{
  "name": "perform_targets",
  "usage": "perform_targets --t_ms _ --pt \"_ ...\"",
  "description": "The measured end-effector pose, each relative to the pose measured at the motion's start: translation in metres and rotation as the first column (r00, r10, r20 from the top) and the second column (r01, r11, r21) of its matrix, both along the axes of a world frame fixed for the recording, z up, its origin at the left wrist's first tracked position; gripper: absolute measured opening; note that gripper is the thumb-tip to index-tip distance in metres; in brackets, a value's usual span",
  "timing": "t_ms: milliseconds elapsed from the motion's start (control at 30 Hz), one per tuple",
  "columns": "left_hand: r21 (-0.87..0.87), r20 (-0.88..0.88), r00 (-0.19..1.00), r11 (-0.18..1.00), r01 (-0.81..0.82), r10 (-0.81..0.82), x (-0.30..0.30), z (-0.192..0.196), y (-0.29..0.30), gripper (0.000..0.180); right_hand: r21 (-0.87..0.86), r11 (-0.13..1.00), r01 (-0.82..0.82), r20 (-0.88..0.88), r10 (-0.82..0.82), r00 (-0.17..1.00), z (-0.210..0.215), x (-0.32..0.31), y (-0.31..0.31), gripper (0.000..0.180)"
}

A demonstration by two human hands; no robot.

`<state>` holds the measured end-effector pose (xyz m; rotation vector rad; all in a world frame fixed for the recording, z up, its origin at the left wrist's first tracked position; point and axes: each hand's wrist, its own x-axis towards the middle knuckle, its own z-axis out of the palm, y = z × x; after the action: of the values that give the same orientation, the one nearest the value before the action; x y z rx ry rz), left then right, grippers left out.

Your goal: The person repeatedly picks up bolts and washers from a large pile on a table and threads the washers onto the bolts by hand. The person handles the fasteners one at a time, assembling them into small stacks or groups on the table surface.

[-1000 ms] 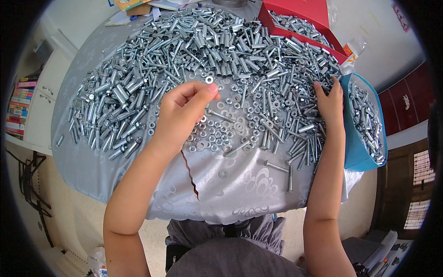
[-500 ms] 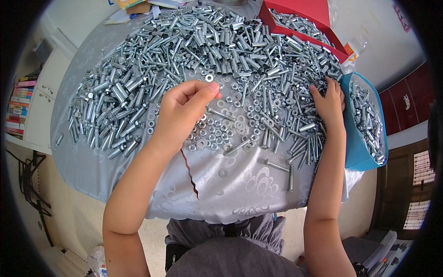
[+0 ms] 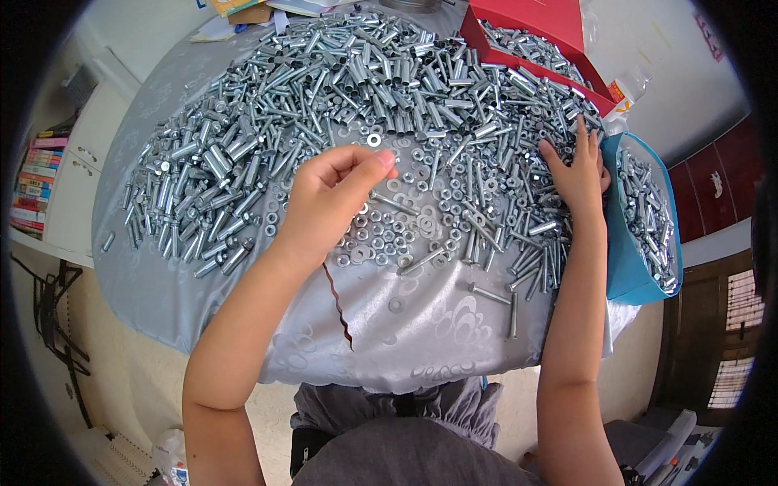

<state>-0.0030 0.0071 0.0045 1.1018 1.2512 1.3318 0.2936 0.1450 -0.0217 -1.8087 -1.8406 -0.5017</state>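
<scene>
My left hand (image 3: pixel 336 194) hovers over the middle of the table with thumb and forefinger pinched together. Whatever lies between those fingertips is too small to make out. Below it are loose hex nuts (image 3: pixel 378 236) and flat washers (image 3: pixel 426 223). My right hand (image 3: pixel 579 182) rests at the right edge of the metal heap, fingers spread, touching small hardware (image 3: pixel 527 166) beside the blue box (image 3: pixel 640 285). Long bolts (image 3: pixel 531 263) lie in a bunch left of my right forearm. Metal sleeves (image 3: pixel 389 77) are heaped at the far side, and sleeve anchors (image 3: pixel 215 174) lie at left.
A red box (image 3: pixel 596 91) of metal pieces stands at the far right. The blue box holds more bolts. A grey patterned cloth (image 3: pixel 324 348) covers the round table and has a wavy brown slit (image 3: pixel 339 304). Papers (image 3: pixel 219 28) lie at the far left edge.
The right hand's fingers have stretched out and spread more. My left hand stays pinched, nearly in the same place. The whole view has shifted slightly.
</scene>
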Motion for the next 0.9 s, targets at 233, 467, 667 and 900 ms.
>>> perform_targets --t_ms 233,467,667,900 --pt "0.009 0.027 0.999 1.0 -0.02 0.02 0.0 -0.003 0.001 0.025 -0.159 0.959 -0.234 -0.105 0.219 0.97 0.014 0.008 -0.007 0.026" --pt "0.015 0.003 1.0 1.0 -0.002 0.002 -0.002 -0.005 0.002 0.024 -0.145 0.796 -0.588 -0.419 0.489 0.765 0.026 -0.023 -0.031 0.02" --pt "0.063 -0.029 0.999 0.998 0.026 -0.024 0.002 -0.003 0.001 0.022 -0.163 0.615 -0.772 -0.504 0.621 0.601 0.035 -0.059 -0.057 0.02" --pt "0.022 -0.03 0.994 0.994 0.109 -0.108 -0.002 -0.003 0.0 0.02 -0.208 0.524 -0.826 -0.541 0.642 0.543 0.04 -0.074 -0.073 0.023"
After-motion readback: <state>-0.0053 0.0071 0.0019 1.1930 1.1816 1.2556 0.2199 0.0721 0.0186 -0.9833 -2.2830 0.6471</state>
